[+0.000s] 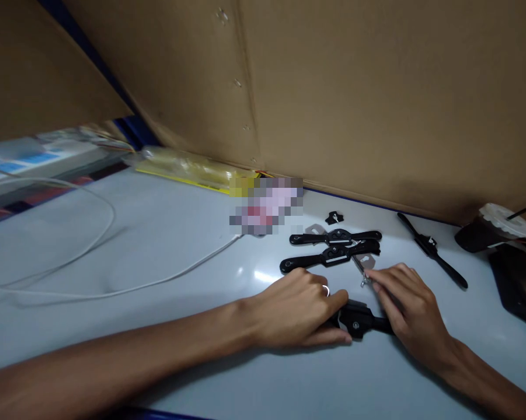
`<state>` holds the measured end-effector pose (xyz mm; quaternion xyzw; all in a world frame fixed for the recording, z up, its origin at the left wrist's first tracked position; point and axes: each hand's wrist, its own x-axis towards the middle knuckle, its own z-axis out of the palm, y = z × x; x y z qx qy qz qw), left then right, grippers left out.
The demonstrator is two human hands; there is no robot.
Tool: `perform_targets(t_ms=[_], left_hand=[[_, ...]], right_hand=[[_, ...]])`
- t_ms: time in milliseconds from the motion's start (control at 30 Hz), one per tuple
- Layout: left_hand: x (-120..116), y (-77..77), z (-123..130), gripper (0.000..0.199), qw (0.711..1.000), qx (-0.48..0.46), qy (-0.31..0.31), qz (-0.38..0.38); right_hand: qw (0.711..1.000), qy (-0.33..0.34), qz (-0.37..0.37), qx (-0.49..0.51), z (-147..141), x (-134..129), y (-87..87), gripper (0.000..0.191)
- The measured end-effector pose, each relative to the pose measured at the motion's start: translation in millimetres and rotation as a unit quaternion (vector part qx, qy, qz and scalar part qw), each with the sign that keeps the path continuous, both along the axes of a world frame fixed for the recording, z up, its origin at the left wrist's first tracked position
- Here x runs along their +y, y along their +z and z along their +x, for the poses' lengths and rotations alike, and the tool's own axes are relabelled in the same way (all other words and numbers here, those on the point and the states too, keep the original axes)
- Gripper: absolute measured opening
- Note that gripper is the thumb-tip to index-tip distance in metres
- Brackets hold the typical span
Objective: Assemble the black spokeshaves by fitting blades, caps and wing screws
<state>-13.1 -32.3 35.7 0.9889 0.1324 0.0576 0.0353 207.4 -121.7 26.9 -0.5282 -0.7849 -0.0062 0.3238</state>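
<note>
Held down against the table is a black spokeshave [356, 322], with my left hand [298, 309] closed around its left side. A ring is on one finger of that hand. Just above the spokeshave's right handle, my right hand [409, 300] pinches a small silver metal piece [365, 280]; I cannot make out its exact kind. Two more black spokeshave bodies [336, 254] lie behind my hands, close together. Grey blades [364, 261] lie partly under and beside them. A small black cap with a screw [334, 217] rests farther back.
At the right lies another spokeshave [431, 248], near a lidded cup [486, 230] with a straw and a dark object [514, 286]. A white cable [175, 280] crosses the table [157, 233] to a pixelated item [267, 207]. Yellow plastic packaging [192, 169] lies along the cardboard wall [354, 105].
</note>
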Motion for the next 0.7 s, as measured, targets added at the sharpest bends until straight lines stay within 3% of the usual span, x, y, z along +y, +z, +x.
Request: perform_targets(t_ms=[467,700], left_hand=[[-0.1,-10.5,-3.6,0.041,0.998,-0.06,-0.014,-0.003],[-0.5,-12.4,-5.6,0.038,0.997,-0.061,-0.028,0.037]], right_hand=[[0.968,-0.004,-0.249,0.028,-14.6,-14.1,16.7,0.017],[0.939,-0.033,-0.322,0.118,-15.6,-9.3,20.6,0.019]])
